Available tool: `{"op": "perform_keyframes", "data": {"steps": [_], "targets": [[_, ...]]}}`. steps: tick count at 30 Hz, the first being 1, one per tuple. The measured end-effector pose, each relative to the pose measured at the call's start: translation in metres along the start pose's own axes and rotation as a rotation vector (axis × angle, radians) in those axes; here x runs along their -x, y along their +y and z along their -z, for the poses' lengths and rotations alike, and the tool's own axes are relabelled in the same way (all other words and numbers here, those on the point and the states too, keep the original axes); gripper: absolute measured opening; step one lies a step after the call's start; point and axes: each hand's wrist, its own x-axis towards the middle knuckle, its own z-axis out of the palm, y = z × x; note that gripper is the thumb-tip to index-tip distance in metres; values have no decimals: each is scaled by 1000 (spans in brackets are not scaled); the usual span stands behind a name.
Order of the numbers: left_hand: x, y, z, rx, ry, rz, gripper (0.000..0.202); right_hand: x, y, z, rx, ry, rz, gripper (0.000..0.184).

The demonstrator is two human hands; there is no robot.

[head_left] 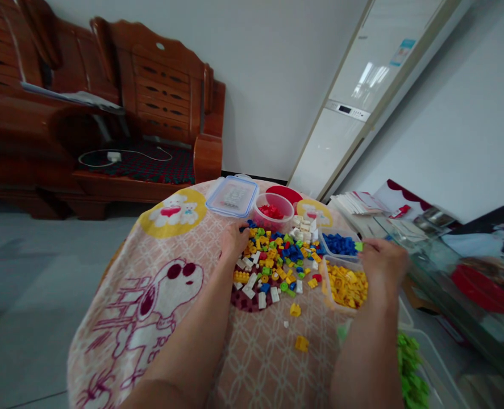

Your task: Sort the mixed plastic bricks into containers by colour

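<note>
Loose toy building bricks (273,255) in yellow, white, blue, red and green lie heaped on the table. At the heap's left edge, my left hand (233,240) has its fingers curled in beside some blue bricks (252,224); whatever they may grip is hidden. My right hand (382,261), slightly blurred, pinches a light green brick (358,246). It is above the right edges of a clear container of blue bricks (339,244) and a container of yellow bricks (346,286). Below my right forearm, a clear box of green bricks (411,372) is partly covered.
A round bowl of red bricks (273,212) and a blue-rimmed clear lid (233,196) stand at the back. White bricks (303,228) form a small pile. Stray yellow bricks (302,343) lie in front. A glass-topped stand (448,284) is at right, a wooden sofa (162,96) behind left.
</note>
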Motion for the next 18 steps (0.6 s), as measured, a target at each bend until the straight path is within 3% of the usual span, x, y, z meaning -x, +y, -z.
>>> {"op": "perform_keyframes", "data": {"steps": [2, 7, 10, 13, 18], "targets": [[1, 2, 1, 1, -4, -10, 35, 23, 6, 29, -14, 69, -48, 36], [3, 4, 3, -11, 5, -10, 34, 80, 38, 72, 190, -109, -61, 32], [2, 3, 1, -1, 11, -14, 33, 101, 60, 79, 290, -233, -89, 30], [0, 0, -1, 5, 20, -12, 33, 106, 65, 80, 326, -310, -102, 30], [-1, 0, -1, 11, 4, -4, 34, 86, 23, 69, 162, -198, 17, 36]]}}
